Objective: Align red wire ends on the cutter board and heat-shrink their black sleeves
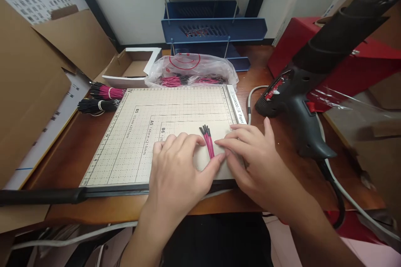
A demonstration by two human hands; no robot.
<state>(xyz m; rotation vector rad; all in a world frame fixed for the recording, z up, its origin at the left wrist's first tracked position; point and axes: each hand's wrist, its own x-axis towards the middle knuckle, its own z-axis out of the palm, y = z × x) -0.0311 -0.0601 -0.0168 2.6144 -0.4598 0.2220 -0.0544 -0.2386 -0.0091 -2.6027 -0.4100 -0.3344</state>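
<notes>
A small bunch of magenta wires with black tips [207, 138] lies on the cream grid board of a paper cutter [175, 106], black ends pointing away from me. My left hand [178, 167] curves around its left side, thumb and index finger apart. That thumb crosses the near end of the bunch; whether it presses on the wires I cannot tell. From the right, my right hand [255, 156] reaches in with fingers stretched and spread, its index tip close beside the wires. The two thumb tips meet or nearly meet at the near end, which is partly hidden.
Magenta wire bundles [108, 90] and black ones [98, 106] lie left of the board. Behind it sit a plastic bag of wires [191, 69], a white-edged box [131, 64] and blue shelves [216, 29]. A heat gun [300, 104] stands right; the cutter handle [44, 196] projects front left.
</notes>
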